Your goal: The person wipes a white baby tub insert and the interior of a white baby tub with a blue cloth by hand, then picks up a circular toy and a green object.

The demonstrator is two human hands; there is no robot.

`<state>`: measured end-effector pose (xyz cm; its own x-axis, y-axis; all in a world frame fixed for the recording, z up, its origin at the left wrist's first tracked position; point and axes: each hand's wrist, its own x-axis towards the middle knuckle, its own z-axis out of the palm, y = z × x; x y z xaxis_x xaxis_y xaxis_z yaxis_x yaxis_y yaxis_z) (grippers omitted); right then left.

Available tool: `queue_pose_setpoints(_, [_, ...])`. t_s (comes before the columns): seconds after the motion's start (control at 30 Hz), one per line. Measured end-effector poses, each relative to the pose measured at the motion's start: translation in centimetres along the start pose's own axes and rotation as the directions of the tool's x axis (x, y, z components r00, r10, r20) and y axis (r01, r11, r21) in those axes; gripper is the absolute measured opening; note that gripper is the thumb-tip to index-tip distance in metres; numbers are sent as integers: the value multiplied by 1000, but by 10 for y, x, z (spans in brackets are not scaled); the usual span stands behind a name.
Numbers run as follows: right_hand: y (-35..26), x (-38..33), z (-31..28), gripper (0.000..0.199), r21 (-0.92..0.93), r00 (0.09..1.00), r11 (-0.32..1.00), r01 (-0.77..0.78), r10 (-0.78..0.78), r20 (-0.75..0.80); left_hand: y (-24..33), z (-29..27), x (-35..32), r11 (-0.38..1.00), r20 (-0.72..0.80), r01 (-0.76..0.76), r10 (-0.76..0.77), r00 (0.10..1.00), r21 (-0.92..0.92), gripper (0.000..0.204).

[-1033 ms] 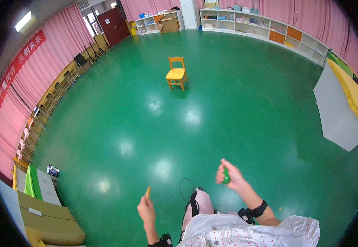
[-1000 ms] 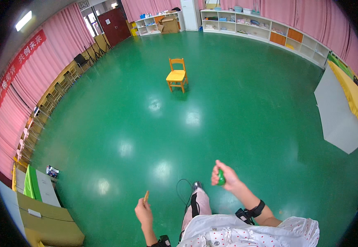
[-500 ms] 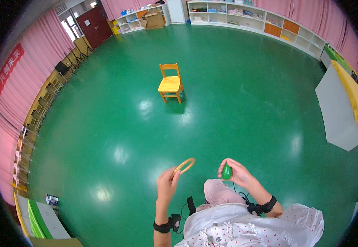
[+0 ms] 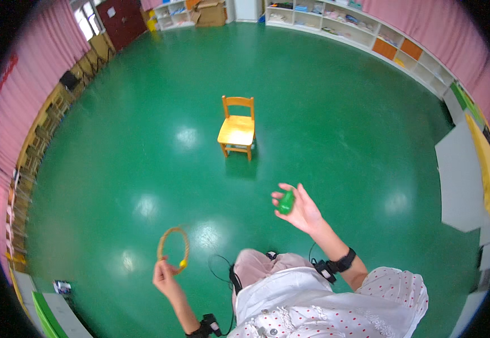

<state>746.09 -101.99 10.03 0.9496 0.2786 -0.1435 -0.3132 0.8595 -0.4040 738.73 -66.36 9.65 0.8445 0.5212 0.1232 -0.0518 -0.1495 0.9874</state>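
On the left, my left hand (image 4: 166,275) pinches the lower edge of a thin tan ring (image 4: 186,241) that looks like twisted rope. A small yellow bead (image 4: 183,263) sits on its lower right side. Out in front of my body, my right hand (image 4: 305,213) is turned palm up with loosely curled, spread fingers. It holds a shiny green egg-shaped piece (image 4: 286,203) between palm and fingers, slightly blurred. The two hands are well apart. Farther ahead a small wooden chair (image 4: 237,130) faces me on the floor, with nothing on its seat.
Green floor (image 4: 335,129) surrounds the chair. White shelves (image 4: 357,35) line the far wall, near a cardboard box (image 4: 209,14). Stools (image 4: 45,129) stand along the left wall. Grey panels (image 4: 457,180) with a yellow cover are at right. Dark bands with devices (image 4: 335,265) circle my forearms; cables hang nearby.
My left hand has swung left with the ring, now showing it face-on. My right hand has moved forward and left, its fingers loosening around the green piece. The chair appears lower and closer.
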Motion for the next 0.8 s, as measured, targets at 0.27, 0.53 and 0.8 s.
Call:
queue_pose_setpoints(0.27, [20, 247, 104, 50, -444, 970, 892, 89, 24, 243, -41, -84, 165, 979, -518, 202, -191, 834, -36, 19])
queue_pose_setpoints(0.53, [36, 439, 153, 50, -654, 969, 733, 190, -32, 246, -29, 11, 399, 967, -281, 123, -184, 942, -222, 16])
queue_pose_setpoints(0.8, [19, 628, 172, 53, -772, 894, 479, 417, -371, 252, -5, 200, 620, 975, 592, 146, -20, 806, -165, 23])
